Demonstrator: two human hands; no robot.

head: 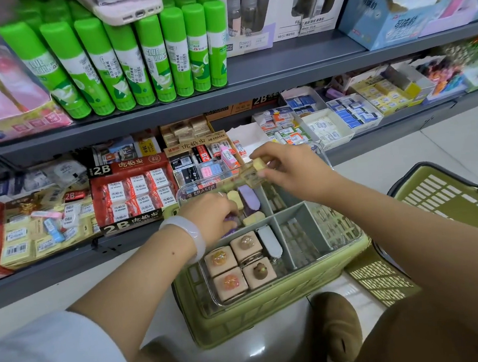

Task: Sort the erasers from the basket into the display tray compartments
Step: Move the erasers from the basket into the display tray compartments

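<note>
My right hand [286, 170] pinches a pale yellow eraser in clear wrap [255, 169] above the clear plastic display tray with grey dividers [300, 227]. My left hand [209, 217] curls round a purple eraser [231, 221] in the far-left compartment. The tray rests on an olive-green slatted basket [273, 303]; a second green basket [452, 198] lies beside it.

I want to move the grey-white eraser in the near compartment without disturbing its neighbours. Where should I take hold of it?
Probably from above, a grip across the two long sides of the grey-white eraser near its far end. It lies flat and lengthwise beside the divider, with the square decorated erasers close on its left, so side room looks tight.
</note>
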